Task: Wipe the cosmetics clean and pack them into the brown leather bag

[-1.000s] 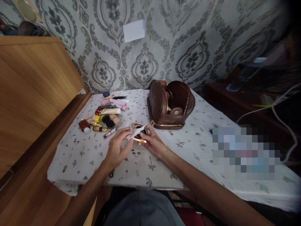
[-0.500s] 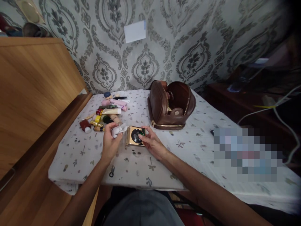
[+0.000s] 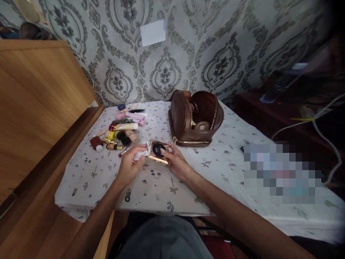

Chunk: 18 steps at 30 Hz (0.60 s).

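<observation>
1. Six o'clock: smooth, rounded grey-blue clothing (image 3: 164,239), black cloth (image 3: 136,223) beside it.
2. Between seven and eight: slim, bare left forearm (image 3: 101,210); left hand (image 3: 129,164) bare.
3. Between four and five: slim, bare right forearm (image 3: 229,205); right hand (image 3: 178,162) bare.

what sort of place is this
Probably a room in a home: patterned wallpaper, a table spread with a printed cloth, and a cluster of cosmetics on it suggest that.

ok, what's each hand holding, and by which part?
Right hand: the gold case, by its right side. Left hand: a crumpled white cloth or tissue, pinched; too bunched to tell which part.
</observation>
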Each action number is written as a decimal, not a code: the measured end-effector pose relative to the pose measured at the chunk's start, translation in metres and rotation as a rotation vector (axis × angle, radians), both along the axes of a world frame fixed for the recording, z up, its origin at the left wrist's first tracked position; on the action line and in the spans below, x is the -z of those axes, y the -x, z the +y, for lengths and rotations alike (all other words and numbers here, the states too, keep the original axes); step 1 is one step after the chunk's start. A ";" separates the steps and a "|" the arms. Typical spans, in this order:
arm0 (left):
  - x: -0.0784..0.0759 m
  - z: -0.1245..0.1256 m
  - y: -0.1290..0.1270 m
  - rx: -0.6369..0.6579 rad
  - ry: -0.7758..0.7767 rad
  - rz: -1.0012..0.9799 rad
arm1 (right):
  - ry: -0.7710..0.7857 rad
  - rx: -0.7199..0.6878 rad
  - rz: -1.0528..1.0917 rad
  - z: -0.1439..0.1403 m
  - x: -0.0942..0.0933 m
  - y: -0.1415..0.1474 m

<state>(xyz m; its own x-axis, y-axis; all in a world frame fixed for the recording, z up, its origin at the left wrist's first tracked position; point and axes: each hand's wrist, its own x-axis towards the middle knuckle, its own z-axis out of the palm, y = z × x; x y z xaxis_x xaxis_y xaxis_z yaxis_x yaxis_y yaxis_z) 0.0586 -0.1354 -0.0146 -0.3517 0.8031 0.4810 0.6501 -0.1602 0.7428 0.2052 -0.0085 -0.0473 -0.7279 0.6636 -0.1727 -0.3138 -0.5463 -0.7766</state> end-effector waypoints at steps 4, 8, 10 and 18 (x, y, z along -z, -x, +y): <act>-0.001 -0.003 -0.007 -0.026 -0.027 -0.004 | 0.035 0.053 0.017 0.002 0.001 0.001; 0.001 -0.002 -0.015 -0.094 -0.052 -0.016 | 0.064 0.062 0.018 0.002 0.001 0.000; 0.001 -0.001 -0.016 -0.117 -0.061 -0.021 | 0.056 0.020 0.017 0.002 0.001 0.000; -0.005 0.001 -0.009 -0.244 -0.144 0.085 | 0.065 -0.125 0.112 0.003 -0.001 -0.002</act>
